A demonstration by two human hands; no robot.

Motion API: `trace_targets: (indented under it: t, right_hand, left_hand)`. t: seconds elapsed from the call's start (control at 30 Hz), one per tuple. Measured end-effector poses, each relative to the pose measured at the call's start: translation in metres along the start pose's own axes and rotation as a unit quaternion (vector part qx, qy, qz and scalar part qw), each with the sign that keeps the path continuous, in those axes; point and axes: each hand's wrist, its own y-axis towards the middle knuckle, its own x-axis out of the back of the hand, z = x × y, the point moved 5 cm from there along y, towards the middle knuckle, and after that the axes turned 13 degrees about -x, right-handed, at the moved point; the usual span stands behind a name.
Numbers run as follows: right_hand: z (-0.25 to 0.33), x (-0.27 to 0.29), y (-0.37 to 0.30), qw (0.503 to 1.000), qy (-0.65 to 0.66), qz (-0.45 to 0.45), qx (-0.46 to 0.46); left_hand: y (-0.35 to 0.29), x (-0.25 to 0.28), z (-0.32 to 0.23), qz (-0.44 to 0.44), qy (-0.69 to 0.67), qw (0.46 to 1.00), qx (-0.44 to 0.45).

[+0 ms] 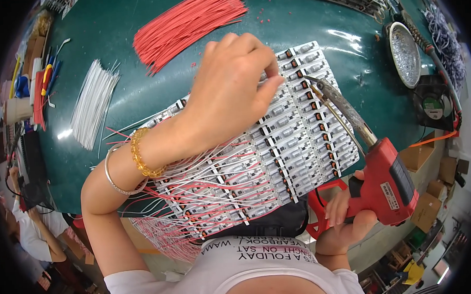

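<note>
My left hand (235,81) hovers over a panel of small circuit boards (292,126), fingers curled and thumb close to the index finger. Whatever the fingertips pinch, if anything, is hidden or too small to name. In my right hand (349,221) is a red soldering gun (387,185), gripped by its handle. Its dark tip reaches the panel's upper right part, close to my left fingertips, and a thin feed tube (345,124) runs alongside. Red and white wires (211,185) are attached across the panel's left part and hang over the front table edge.
Bundles of red wires (188,25) and white wires (94,100) lie on the green table (120,44). At right stand a round metal dish (404,55) and a black fan-like device (434,105). More boards (339,0) lie at the back. Screwdrivers (47,79) stand at left; another person (42,229) sits beyond.
</note>
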Motion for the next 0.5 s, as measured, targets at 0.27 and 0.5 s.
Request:
trace_targets:
  t: [0.27,0.5]
  right_hand:
    - [-0.003,0.002,0.000,0.999,-0.031,0.024,-0.015]
    - [-0.017,0.011,-0.008,0.998,-0.039,-0.044,-0.023]
  left_hand:
    - [0.001,-0.008,-0.005,0.043,-0.005,0.999,0.011]
    - [0.003,-0.008,-0.002,0.064,-0.025,0.997,0.018]
